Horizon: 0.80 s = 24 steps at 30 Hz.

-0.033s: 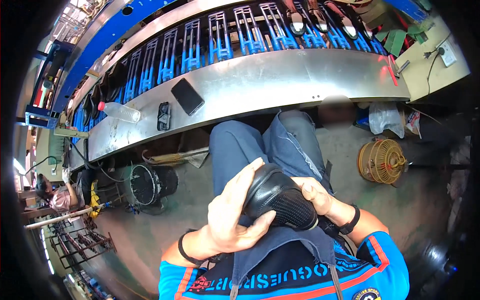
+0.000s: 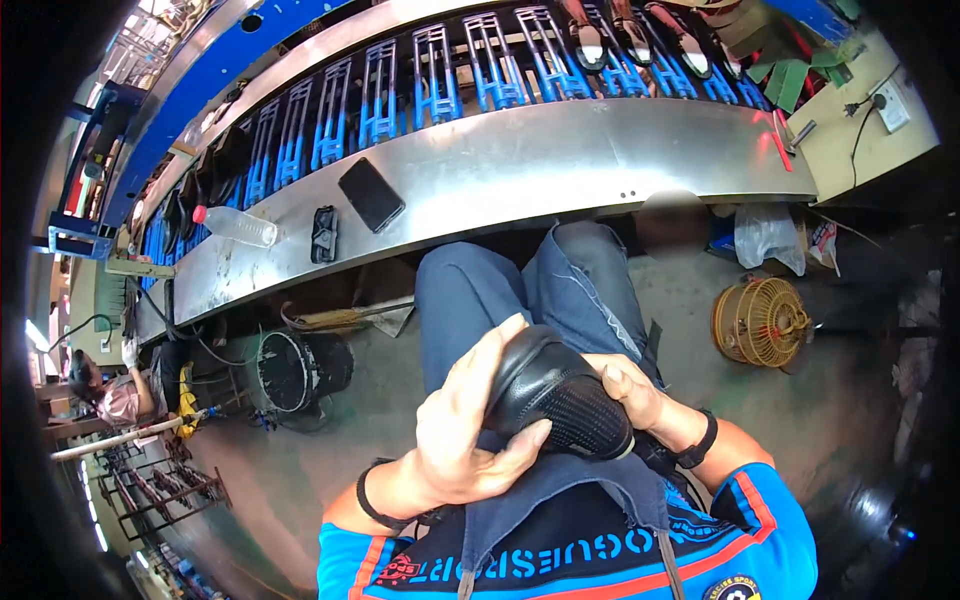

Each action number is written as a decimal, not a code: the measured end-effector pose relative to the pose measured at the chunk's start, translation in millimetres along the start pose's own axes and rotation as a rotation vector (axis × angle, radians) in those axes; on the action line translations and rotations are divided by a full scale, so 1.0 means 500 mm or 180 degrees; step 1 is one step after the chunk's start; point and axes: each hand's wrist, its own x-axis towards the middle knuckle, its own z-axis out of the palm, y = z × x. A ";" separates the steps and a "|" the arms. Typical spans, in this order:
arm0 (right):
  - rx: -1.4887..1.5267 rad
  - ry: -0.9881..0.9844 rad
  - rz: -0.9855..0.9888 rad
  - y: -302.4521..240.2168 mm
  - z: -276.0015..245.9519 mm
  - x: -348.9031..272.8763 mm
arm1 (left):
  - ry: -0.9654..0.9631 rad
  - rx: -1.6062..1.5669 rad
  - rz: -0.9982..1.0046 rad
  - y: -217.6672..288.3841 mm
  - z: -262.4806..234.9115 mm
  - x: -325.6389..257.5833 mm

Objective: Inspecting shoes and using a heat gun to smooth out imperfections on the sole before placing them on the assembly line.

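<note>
Above my lap I hold a black leather shoe [image 2: 550,390] with a patch of small perforations and a smooth padded part at its upper left. My left hand [image 2: 465,420] grips its left side, fingers along the far edge and thumb bent toward the near side. On the other side, my right hand [image 2: 628,388] is closed against the shoe, thumb on top. The sole and the shoe's inside are mostly hidden. A dark apron [image 2: 570,485] lies just under the shoe.
Beyond my knees runs a metal bench edge [image 2: 540,150] with a phone [image 2: 371,194], a black case-like item [image 2: 323,235] and a plastic bottle [image 2: 240,226]. Blue conveyor racks [image 2: 435,80] stand behind it, several shoes [image 2: 690,50] at right. A bucket [image 2: 285,370] and wicker basket [image 2: 760,322] flank me.
</note>
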 end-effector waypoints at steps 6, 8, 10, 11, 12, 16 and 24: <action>0.1212 0.0432 -0.0088 -0.007 -0.016 -0.005 | 0.0403 -0.1019 -0.0101 -0.022 0.057 0.018; 0.1941 0.0324 -0.0141 -0.016 -0.019 -0.002 | 0.0472 -0.0903 -0.0287 -0.020 0.050 0.037; 0.2118 0.0566 -0.0082 -0.023 -0.018 0.001 | 0.0240 -0.0492 -0.0053 -0.019 0.037 0.058; 0.2214 0.0712 0.0019 -0.025 -0.017 0.001 | 0.0247 -0.0526 -0.0051 -0.019 0.029 0.067; 0.2198 0.0742 0.0027 -0.025 -0.017 0.002 | 0.0298 -0.0505 0.0037 -0.022 0.022 0.076; 0.2459 0.0657 -0.0106 -0.015 -0.021 0.001 | -0.0139 -0.0365 0.0212 -0.038 0.000 0.097; 0.2979 0.0384 -0.0113 0.002 -0.027 -0.003 | -0.0493 -0.1762 -0.0934 -0.036 -0.025 0.095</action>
